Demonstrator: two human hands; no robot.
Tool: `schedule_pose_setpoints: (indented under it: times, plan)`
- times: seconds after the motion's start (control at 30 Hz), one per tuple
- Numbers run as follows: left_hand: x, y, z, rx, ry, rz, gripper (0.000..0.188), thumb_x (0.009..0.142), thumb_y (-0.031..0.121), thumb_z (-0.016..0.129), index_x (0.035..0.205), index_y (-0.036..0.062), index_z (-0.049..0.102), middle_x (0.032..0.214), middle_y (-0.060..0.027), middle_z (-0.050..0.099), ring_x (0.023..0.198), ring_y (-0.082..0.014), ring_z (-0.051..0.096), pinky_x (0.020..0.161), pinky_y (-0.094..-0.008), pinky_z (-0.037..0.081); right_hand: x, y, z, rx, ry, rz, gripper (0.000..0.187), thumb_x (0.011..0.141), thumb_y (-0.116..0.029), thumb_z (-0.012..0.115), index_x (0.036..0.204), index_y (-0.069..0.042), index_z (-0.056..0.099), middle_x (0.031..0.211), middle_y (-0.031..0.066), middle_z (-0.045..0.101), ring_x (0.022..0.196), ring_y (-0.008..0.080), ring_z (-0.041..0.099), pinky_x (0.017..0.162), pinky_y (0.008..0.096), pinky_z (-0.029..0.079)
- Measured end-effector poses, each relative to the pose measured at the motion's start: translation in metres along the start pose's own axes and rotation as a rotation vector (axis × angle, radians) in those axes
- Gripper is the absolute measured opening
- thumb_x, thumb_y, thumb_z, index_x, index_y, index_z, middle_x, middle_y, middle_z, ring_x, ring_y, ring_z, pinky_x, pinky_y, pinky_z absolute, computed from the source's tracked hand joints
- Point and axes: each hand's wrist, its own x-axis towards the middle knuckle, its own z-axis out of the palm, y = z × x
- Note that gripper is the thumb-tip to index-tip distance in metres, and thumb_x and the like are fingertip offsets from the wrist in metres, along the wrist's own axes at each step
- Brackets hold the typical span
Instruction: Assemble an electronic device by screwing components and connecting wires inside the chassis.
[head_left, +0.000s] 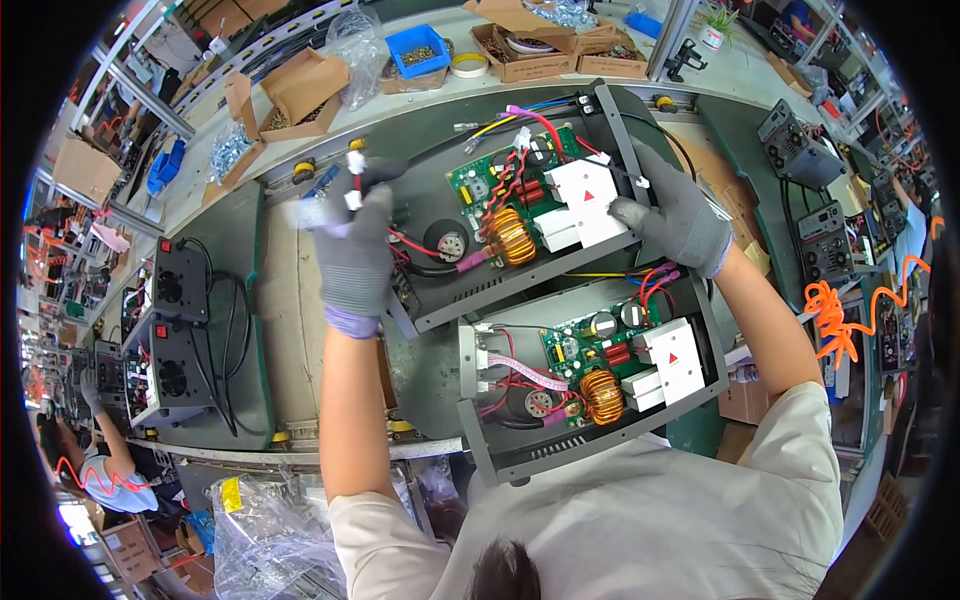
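Observation:
A dark grey open metal chassis lies tilted in front of me, with a green circuit board, a copper-wound coil and a white plate inside. My right hand, in a grey glove, grips its right end, thumb by the white plate. My left hand, gloved too, is at the chassis's left end, its fingers smeared by motion. By those fingers are a white connector on short wires and a blurred whitish piece. Nearer me sits a second similar chassis, touched by neither hand.
Black-cabled metal units stand on a green board at left; more units are at right. Across the far bench are a blue bin of small parts, cardboard boxes and tape. An orange coiled hose hangs at right.

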Motion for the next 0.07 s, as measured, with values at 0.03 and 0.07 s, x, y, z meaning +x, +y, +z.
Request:
schedule_pose_setpoints:
  times: [0.03, 0.07]
  plan:
    - [-0.0004, -0.0041, -0.0033, -0.066, -0.036, 0.007, 0.023, 0.092, 0.009, 0.055, 0.105, 0.0014, 0.072, 0.105, -0.0082, 0.071, 0.100, -0.0191, 0.065, 0.094, -0.0326, 0.049, 0.0012, -0.0024, -0.0028, 0.003, -0.036, 0.046, 0.087, 0.088, -0.031, 0.078, 0.158, -0.004, 0.035, 0.133, 0.0239, 0.064, 0.122, 0.0350, 0.065, 0.104, 0.0404, 0.049]
    - [-0.0010, -0.0094, -0.0077, -0.129, -0.066, 0.015, 0.025, 0.094, 0.010, 0.054, 0.109, 0.0030, 0.073, 0.105, -0.0076, 0.070, 0.100, -0.0178, 0.064, 0.093, -0.0319, 0.049, 0.0055, -0.0084, -0.0080, 0.007, -0.075, 0.088, 0.091, 0.086, -0.035, 0.080, 0.159, -0.005, 0.034, 0.136, 0.0232, 0.063, 0.124, 0.0367, 0.063, 0.106, 0.0408, 0.049]
